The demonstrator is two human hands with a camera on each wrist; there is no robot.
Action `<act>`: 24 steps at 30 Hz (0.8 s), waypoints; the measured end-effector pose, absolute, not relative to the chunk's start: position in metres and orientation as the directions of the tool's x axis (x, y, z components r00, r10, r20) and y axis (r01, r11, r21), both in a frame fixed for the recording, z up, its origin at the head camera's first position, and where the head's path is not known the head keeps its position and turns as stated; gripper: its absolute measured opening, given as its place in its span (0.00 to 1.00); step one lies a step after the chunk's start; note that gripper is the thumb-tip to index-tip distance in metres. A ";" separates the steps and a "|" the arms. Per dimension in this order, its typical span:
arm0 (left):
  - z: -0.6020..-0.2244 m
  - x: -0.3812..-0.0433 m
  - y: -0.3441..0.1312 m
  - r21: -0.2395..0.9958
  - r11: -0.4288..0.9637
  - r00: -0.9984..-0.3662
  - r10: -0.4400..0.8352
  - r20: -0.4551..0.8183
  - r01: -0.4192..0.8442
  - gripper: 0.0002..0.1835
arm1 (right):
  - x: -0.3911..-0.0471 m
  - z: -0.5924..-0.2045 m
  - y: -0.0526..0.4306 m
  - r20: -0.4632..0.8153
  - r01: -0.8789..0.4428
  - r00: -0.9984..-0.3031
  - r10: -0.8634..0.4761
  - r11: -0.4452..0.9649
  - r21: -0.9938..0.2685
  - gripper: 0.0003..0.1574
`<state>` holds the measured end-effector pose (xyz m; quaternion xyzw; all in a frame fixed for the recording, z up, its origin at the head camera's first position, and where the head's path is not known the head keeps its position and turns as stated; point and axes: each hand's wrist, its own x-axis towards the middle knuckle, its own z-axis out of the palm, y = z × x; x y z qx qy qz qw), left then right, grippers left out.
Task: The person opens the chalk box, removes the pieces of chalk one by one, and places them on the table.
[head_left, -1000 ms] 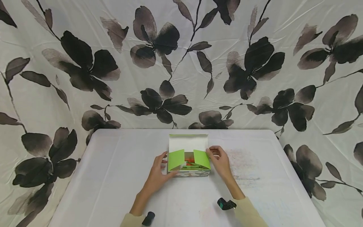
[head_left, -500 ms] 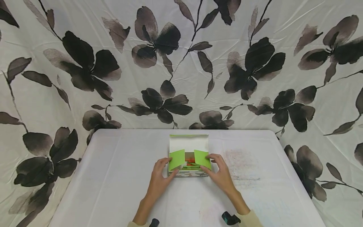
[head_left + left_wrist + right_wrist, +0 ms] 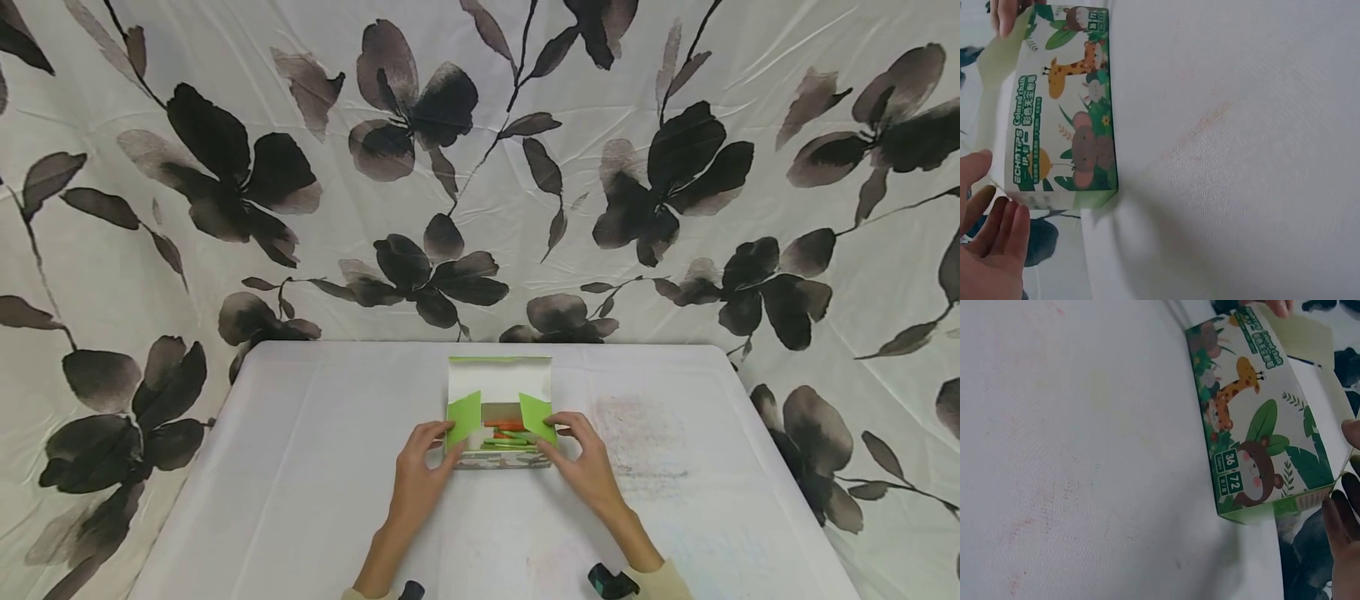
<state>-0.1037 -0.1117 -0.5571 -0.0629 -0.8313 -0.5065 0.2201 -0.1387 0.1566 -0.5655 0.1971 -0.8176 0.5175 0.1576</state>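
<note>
A cardboard box of coloured chalk (image 3: 501, 460) stands on the table with its white-lined lid (image 3: 499, 379) raised at the back. Green and orange-red sticks (image 3: 510, 442) lie inside it. My left hand (image 3: 422, 473) pinches the left green flap (image 3: 465, 415) at the box's side, thumb toward the opening and fingers outside. On the other side, my right hand (image 3: 589, 471) pinches the right green flap (image 3: 534, 412) the same way. Cartoon animals and the words "Colored chalk" cover the box front (image 3: 1072, 119) in the left wrist view. Flap edges are partly hidden by the fingers.
A white table (image 3: 330, 450) with faint coloured smudges (image 3: 637, 433) right of the box carries it. Behind hangs a white cloth with dark flowers (image 3: 420, 275). Dark wrist devices (image 3: 611, 581) show near both sleeves.
My right hand came in from the box's right side to its flap, and my left fingers moved onto the left flap. Both flaps have spread outward, showing more of the chalk.
</note>
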 end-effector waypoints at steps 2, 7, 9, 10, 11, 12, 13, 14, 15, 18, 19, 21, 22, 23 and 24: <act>-0.555 -0.102 -0.114 0.834 0.443 -0.899 -0.126 0.420 0.328 0.17 | -0.137 -0.563 0.159 0.438 -0.462 -0.886 -0.152 0.344 -0.817 0.22; -0.552 -0.098 -0.121 0.903 0.342 -0.931 -0.162 0.327 0.258 0.14 | -0.133 -0.560 0.166 0.336 -0.354 -0.935 -0.116 0.225 -0.908 0.22; -0.550 -0.096 -0.124 0.925 0.317 -0.944 -0.181 0.275 0.208 0.15 | -0.131 -0.560 0.169 0.280 -0.292 -0.956 -0.088 0.189 -0.938 0.21; -0.550 -0.095 -0.125 0.934 0.309 -0.950 -0.192 0.247 0.181 0.15 | -0.131 -0.559 0.170 0.250 -0.259 -0.965 -0.074 0.169 -0.951 0.20; -0.550 -0.095 -0.126 0.941 0.302 -0.954 -0.202 0.222 0.155 0.16 | -0.130 -0.559 0.172 0.221 -0.228 -0.973 -0.062 0.147 -0.962 0.19; -0.549 -0.094 -0.127 0.948 0.291 -0.957 -0.213 0.194 0.127 0.16 | -0.129 -0.559 0.173 0.196 -0.201 -0.979 -0.052 0.128 -0.971 0.18; -0.549 -0.094 -0.128 0.954 0.282 -0.959 -0.227 0.169 0.102 0.16 | -0.128 -0.559 0.174 0.169 -0.173 -0.985 -0.043 0.110 -0.979 0.17; -0.550 -0.094 -0.129 0.960 0.269 -0.960 -0.239 0.146 0.079 0.15 | -0.127 -0.559 0.175 0.144 -0.147 -0.989 -0.035 0.097 -0.984 0.15; -0.550 -0.094 -0.130 0.966 0.254 -0.961 -0.249 0.121 0.056 0.15 | -0.126 -0.559 0.176 0.120 -0.122 -0.992 -0.030 0.079 -0.989 0.14; -0.551 -0.094 -0.131 0.980 0.197 -0.962 -0.268 0.056 0.002 0.16 | -0.124 -0.560 0.178 0.056 -0.057 -0.998 -0.015 0.034 -0.998 0.15; -0.552 -0.094 -0.131 0.984 0.176 -0.961 -0.273 0.035 -0.014 0.16 | -0.124 -0.561 0.179 0.034 -0.034 -0.999 -0.009 0.017 -0.999 0.16; -0.553 -0.094 -0.132 0.991 0.124 -0.960 -0.279 -0.014 -0.051 0.16 | -0.123 -0.562 0.179 -0.009 0.008 -1.000 0.007 -0.014 -1.000 0.17; -0.553 -0.093 -0.132 0.993 0.098 -0.959 -0.281 -0.037 -0.067 0.16 | -0.122 -0.563 0.179 -0.034 0.033 -0.999 0.016 -0.028 -0.999 0.18; -0.554 -0.093 -0.132 0.994 0.078 -0.957 -0.284 -0.057 -0.082 0.16 | -0.122 -0.565 0.180 -0.059 0.058 -0.998 0.027 -0.039 -0.998 0.19; -0.555 -0.093 -0.132 0.993 0.061 -0.955 -0.288 -0.076 -0.097 0.15 | -0.122 -0.566 0.180 -0.084 0.082 -0.996 0.038 -0.051 -0.995 0.19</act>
